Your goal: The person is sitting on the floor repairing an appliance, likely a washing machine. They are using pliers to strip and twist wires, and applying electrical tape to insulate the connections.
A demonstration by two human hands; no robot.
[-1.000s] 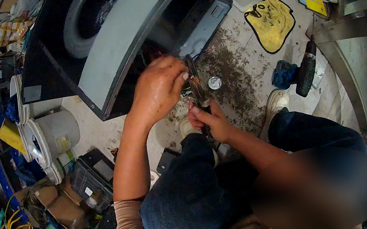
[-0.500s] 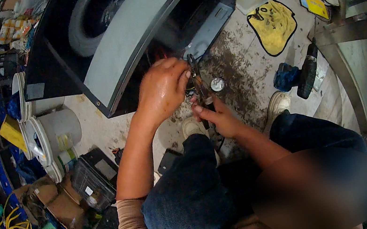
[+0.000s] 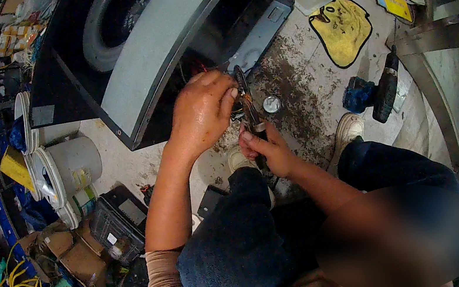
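My right hand [image 3: 271, 150] is wrapped round the dark handle of a slim metal tool [image 3: 245, 96], whose kind I cannot make out. The tool's shaft points away from me toward the opening of a black cabinet [image 3: 162, 109]. My left hand [image 3: 204, 110] is closed in a pinch beside the tool's far end; what its fingers hold is hidden. Red wires [image 3: 198, 65] show inside the cabinet just beyond that hand. A small round silver tin [image 3: 272, 104] sits on the floor, right of the tool.
A curved grey panel [image 3: 161, 46] fronts the cabinet. On the right lie a yellow cloth [image 3: 342, 31] and a cordless drill [image 3: 385, 87]. Dirt is scattered over the floor. White buckets [image 3: 75, 163], a black case [image 3: 118, 222] and cardboard [image 3: 73, 250] crowd the left side.
Both hands stay almost in place. The tool has turned slightly, and the fingers of my right hand have shifted a little on its handle.
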